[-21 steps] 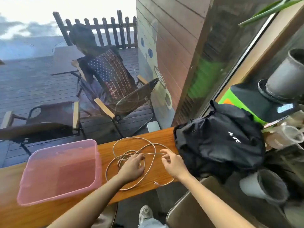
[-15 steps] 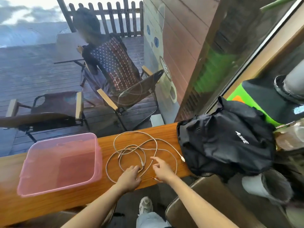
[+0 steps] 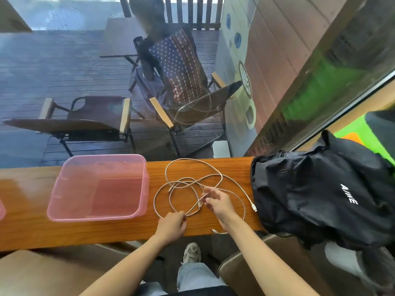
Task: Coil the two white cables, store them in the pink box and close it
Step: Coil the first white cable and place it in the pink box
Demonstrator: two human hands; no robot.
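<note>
Two white cables (image 3: 193, 182) lie tangled in loose loops on the wooden counter (image 3: 128, 229), between the pink box and a black backpack. The pink translucent box (image 3: 100, 186) sits open and empty to the left of the cables. My left hand (image 3: 171, 225) rests at the near edge of the loops, fingers curled on a strand. My right hand (image 3: 218, 202) pinches a cable end near the middle of the tangle. One white plug (image 3: 254, 208) lies beside the backpack. A further pink edge (image 3: 1, 210) shows at the far left.
A black backpack (image 3: 324, 199) fills the counter's right side. A window stands right behind the counter; beyond it are deck chairs and a seated person (image 3: 162, 60). Brown stool seats (image 3: 245, 268) sit under the counter's near edge.
The view has tilted down and right. My right hand moved in over the tangle and took a cable end between its fingers. My left hand slid back to the near loop.
</note>
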